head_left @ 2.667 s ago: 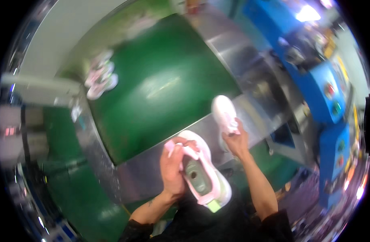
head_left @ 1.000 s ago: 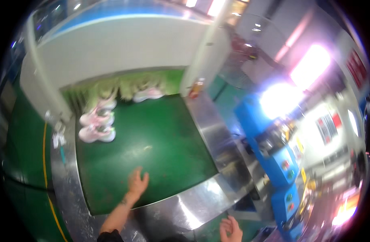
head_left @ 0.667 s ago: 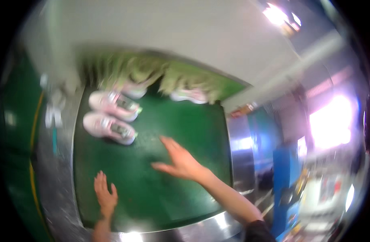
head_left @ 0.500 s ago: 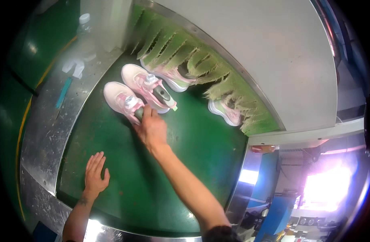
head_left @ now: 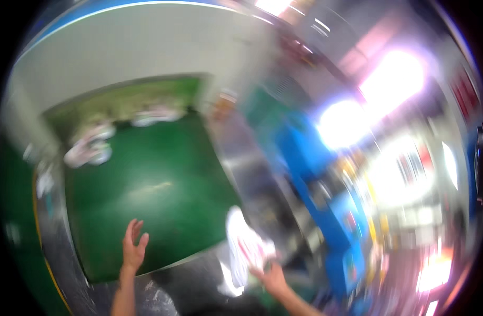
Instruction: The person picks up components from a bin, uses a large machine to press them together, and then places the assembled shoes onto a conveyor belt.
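A pink and white sneaker (head_left: 240, 239) is in my right hand (head_left: 273, 276), off the green surface at its near right corner. My fingers close on the heel end, and its toe points away from me. Empty, my left hand (head_left: 133, 253) hovers over the near left part of the green belt-like surface (head_left: 152, 197), fingers apart and slightly curled. Far left on that surface, another sneaker (head_left: 81, 154) sits close to more shoes. A pale shoe (head_left: 154, 115) is partly under the frayed green strip curtain (head_left: 133, 100). Motion blur hides fine detail.
A grey machine housing (head_left: 126, 45) rises behind the curtain. Metal ledges (head_left: 241, 158) border the green surface. Blue equipment (head_left: 304, 142) stands to the right beside bright lights. A blurred orange thing (head_left: 223, 107) is near the far right corner.
My right hand has lifted a sneaker from the far left group and carried it toward me and right. The view has swung right. My left hand stays open over the surface.
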Action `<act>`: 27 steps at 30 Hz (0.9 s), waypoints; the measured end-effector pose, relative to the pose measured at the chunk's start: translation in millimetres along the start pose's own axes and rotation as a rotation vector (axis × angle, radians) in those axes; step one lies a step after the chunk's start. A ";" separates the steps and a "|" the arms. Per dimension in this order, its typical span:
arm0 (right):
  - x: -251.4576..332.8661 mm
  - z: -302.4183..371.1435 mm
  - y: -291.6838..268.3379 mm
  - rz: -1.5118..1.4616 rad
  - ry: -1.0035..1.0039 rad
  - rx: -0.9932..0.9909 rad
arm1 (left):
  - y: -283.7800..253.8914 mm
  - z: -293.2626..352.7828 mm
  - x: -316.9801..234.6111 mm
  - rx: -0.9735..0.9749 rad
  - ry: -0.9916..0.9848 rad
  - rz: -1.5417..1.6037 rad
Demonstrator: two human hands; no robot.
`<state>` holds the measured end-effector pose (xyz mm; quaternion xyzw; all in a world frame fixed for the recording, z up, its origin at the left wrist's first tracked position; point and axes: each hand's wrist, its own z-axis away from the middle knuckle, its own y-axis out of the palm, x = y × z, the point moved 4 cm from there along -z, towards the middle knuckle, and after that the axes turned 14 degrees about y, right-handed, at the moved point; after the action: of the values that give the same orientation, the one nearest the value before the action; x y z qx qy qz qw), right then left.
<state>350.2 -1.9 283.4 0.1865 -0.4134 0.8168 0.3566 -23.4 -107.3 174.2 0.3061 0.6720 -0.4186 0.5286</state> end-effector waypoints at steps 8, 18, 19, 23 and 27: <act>-100.4 126.4 -37.0 -0.352 -0.653 0.204 | 229.8 116.5 -160.7 0.481 0.263 0.852; -375.3 169.0 -252.0 -0.680 -0.284 -0.273 | 537.1 284.3 -257.5 0.856 -0.024 0.464; -417.9 176.6 -265.9 -0.661 -0.141 -0.427 | 562.3 312.3 -294.5 0.956 0.162 0.278; -533.9 201.8 -324.5 -0.966 0.126 -0.471 | 667.1 311.8 -370.8 1.013 0.033 0.605; -540.3 237.0 -387.1 -1.352 -0.243 -0.940 | 891.5 288.4 -363.7 1.099 0.488 -0.145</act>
<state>1003.0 -268.6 309.0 0.3132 -0.5460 0.1427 0.7638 961.2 60.5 286.5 0.5748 0.4785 -0.6571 0.0941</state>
